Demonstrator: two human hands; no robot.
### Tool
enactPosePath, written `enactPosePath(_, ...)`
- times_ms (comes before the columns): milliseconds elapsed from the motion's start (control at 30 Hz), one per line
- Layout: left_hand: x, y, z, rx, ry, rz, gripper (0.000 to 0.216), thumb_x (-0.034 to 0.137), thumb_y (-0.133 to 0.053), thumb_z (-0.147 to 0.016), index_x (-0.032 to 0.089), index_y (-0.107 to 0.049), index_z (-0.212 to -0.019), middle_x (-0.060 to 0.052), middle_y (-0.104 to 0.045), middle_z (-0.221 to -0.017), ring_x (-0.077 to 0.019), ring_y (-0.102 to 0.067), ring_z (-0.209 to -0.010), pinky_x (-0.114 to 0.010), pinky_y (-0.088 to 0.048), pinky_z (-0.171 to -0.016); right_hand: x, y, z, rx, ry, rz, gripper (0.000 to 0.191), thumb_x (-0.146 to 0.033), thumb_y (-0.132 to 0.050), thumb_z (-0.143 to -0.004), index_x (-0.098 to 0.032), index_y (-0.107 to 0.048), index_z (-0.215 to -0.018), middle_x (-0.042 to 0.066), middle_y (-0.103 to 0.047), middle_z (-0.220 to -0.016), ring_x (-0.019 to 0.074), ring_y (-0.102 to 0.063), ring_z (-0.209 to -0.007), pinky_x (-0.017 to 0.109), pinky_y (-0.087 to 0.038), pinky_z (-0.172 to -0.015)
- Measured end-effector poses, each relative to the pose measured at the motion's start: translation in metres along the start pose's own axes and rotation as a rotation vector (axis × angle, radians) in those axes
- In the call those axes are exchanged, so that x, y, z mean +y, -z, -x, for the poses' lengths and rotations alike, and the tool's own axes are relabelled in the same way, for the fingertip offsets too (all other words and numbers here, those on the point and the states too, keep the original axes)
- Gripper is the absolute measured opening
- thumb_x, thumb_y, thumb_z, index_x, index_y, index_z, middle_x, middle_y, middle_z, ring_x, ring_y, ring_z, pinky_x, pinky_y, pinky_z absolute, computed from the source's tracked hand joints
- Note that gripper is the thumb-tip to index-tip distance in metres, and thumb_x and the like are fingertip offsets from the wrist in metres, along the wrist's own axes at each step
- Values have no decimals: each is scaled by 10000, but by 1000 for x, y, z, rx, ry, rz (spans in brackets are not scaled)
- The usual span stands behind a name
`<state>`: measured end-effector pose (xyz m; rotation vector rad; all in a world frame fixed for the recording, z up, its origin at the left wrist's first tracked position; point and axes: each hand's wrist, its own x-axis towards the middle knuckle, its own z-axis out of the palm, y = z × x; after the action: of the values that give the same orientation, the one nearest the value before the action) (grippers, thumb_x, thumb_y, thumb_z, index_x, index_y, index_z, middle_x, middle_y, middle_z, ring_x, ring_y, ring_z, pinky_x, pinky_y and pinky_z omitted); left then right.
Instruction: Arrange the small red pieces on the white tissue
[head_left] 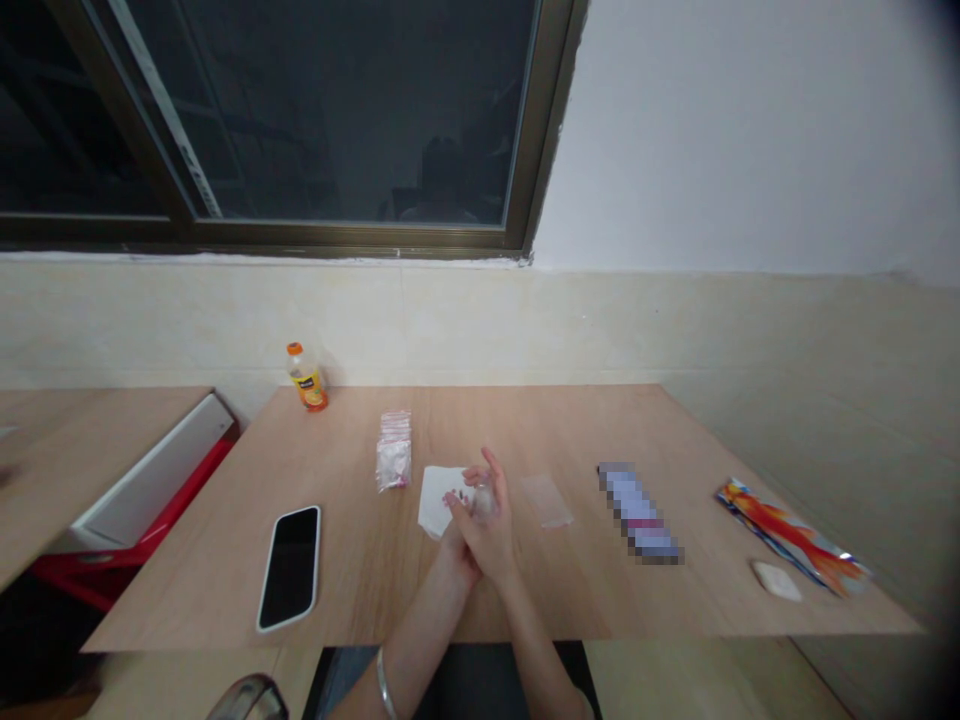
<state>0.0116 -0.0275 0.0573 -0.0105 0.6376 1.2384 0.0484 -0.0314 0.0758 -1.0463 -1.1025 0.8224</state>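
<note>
My left hand [454,545] and my right hand [496,535] are pressed together above the middle of the table. Between them sits a small clear, rounded thing [484,497], possibly plastic; its kind is too small to tell. My right hand curls about it with one finger pointing upward. The fingers of my left hand are mostly hidden by my right. Just behind the hands lies a white sheet of paper [433,505], partly covered. A few tiny reddish specks [459,493] show by the fingertips. A flat clear bag [547,500] lies to the right of my right hand.
Left of the paper lies a stack of small clear packets [394,450]. A phone [289,568] rests at the left front, an orange drink bottle [307,380] stands at back left. To the right are a blurred-out phone-shaped item [639,512], colourful wrapper [795,535] and white case [777,580].
</note>
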Motion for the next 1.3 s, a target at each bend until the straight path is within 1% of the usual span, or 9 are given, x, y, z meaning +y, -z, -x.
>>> enactPosePath(133,-1,-2,-2,46,-75,-35,98,217,-684,-754,146,-622,-782,-23,-615,-692,-172,-657,-779,-205,-539,-705,-8,1,0,-36,-10,-6,706,-269,-691,-714,-242,-378,-1346,25,-561,-960,175,-576,-878,337,-520,-800)
enactPosePath(267,-2,-2,-2,73,-132,-28,38,102,-646,-755,124,-618,-741,-11,-625,-678,-120,-634,-656,-175,-528,-671,-14,-1,-1,-32,-20,-25,659,-262,-667,-737,-239,-399,-1338,20,-592,-920,176,-597,-865,339,-528,-801)
enactPosePath(433,-1,1,-5,132,-179,-5,135,-12,-582,-741,113,-630,-759,-20,-665,-718,-111,-630,-615,-164,-517,-615,-14,0,-3,-92,-56,-83,571,-277,-596,-803,-247,-397,-1338,33,-650,-936,184,-631,-886,356,-530,-830)
enactPosePath(533,-1,1,-9,165,-196,29,179,-17,-544,-769,131,-631,-819,-3,-669,-726,-91,-633,-614,-143,-513,-615,-12,0,-3,-109,-85,-106,563,-298,-569,-828,-259,-375,-1355,44,-662,-989,190,-639,-906,361,-538,-818)
enactPosePath(733,3,-1,-11,156,-154,79,149,41,-514,-807,126,-636,-801,-16,-677,-694,-106,-654,-625,-160,-527,-633,-15,3,-7,-116,-99,-88,485,-346,-598,-807,-244,-502,-1271,59,-679,-1006,189,-648,-877,306,-552,-730)
enactPosePath(867,4,-1,-9,158,-109,88,128,95,-559,-796,122,-609,-681,1,-628,-548,-103,-618,-494,-166,-503,-521,-17,6,-14,-61,-156,-141,502,-391,-623,-785,-204,-517,-1239,48,-688,-917,152,-651,-719,246,-533,-598)
enactPosePath(933,5,-3,-6,151,-101,96,120,121,-569,-807,128,-609,-694,3,-637,-557,-99,-620,-492,-160,-492,-497,-17,8,-18,-25,-186,-185,541,-412,-634,-773,-183,-501,-1244,41,-691,-859,149,-651,-674,241,-526,-565)
enactPosePath(1067,4,-12,1,104,-112,96,73,87,-585,-803,144,-629,-815,-13,-702,-728,-95,-661,-599,-160,-524,-588,-20,10,-22,33,-216,-240,576,-422,-671,-734,-165,-516,-1225,51,-709,-811,197,-675,-769,302,-550,-660)
enactPosePath(1300,6,-17,5,81,-129,72,169,-19,-590,-744,147,-612,-722,26,-661,-651,-66,-626,-558,-135,-493,-569,-23,16,-24,30,-173,-217,544,-423,-660,-744,-176,-531,-1211,55,-726,-805,201,-682,-787,313,-546,-690)
